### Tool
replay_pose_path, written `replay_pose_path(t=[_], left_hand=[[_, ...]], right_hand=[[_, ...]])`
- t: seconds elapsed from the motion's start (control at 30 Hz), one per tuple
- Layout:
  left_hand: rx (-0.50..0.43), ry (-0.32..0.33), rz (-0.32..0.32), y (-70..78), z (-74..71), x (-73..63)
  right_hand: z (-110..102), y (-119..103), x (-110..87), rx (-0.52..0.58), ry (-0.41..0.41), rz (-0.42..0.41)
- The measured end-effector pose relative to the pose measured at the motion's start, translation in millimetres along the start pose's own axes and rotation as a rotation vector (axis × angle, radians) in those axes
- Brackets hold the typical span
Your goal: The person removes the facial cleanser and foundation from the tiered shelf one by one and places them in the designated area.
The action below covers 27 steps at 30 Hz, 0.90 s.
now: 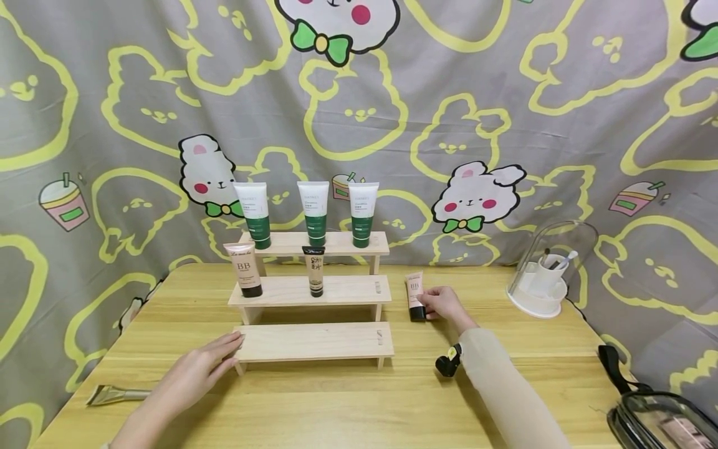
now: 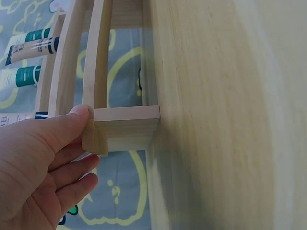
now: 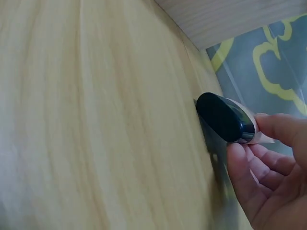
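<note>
A three-step wooden display rack (image 1: 314, 342) stands on the table. My left hand (image 1: 201, 368) pinches the left end of its lowest step, thumb against the board edge (image 2: 89, 96) in the left wrist view. Right of the rack, my right hand (image 1: 444, 305) grips a pink BB cream tube (image 1: 415, 288) by its side, between thumb and fingers. Its black cap (image 3: 220, 117) points down, close over the tabletop. The middle step bears another pink BB cream tube (image 1: 243, 265) and a slimmer beige tube (image 1: 315, 271) with a black top edge.
Three white-and-green tubes (image 1: 315, 209) stand on the top step. A clear-domed brush holder (image 1: 540, 284) is at the back right, a clear pouch (image 1: 662, 415) at the front right. On the left lies a flat brush (image 1: 114, 395). A patterned curtain (image 1: 359, 125) hangs behind the table.
</note>
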<state>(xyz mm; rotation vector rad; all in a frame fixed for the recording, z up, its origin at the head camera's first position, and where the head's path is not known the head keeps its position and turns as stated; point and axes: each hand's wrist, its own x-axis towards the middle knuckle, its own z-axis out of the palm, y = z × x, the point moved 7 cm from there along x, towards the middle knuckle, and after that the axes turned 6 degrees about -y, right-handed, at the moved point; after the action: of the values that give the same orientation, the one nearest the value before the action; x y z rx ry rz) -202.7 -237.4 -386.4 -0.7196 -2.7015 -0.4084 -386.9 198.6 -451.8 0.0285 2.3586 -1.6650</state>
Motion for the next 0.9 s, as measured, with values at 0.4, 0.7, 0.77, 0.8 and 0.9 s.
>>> replay_pose_path(t=[0.4, 0.7, 0.77, 0.8, 0.9], left_hand=[[0.01, 0.02, 0.017, 0.1, 0.0, 0.0], [0.008, 0.034, 0.031, 1.5, -1.8, -0.1], [0.006, 0.031, 0.026, 1.9, -1.9, 0.0], [0.003, 0.03, 0.025, 2.0, -2.2, 0.2], [0.002, 0.028, 0.023, 2.2, -2.2, 0.4]], right_hand=[[-1.5, 4.0, -0.9, -0.058, -0.004, 0.056], [-4.5, 2.7, -3.9, -0.054, -0.01, 0.05], [-4.8, 1.8, -4.5, -0.056, -0.014, 0.045], [-4.8, 1.4, -4.6, -0.057, -0.017, 0.043], [-5.5, 1.6, -4.8, -0.059, -0.02, 0.043]])
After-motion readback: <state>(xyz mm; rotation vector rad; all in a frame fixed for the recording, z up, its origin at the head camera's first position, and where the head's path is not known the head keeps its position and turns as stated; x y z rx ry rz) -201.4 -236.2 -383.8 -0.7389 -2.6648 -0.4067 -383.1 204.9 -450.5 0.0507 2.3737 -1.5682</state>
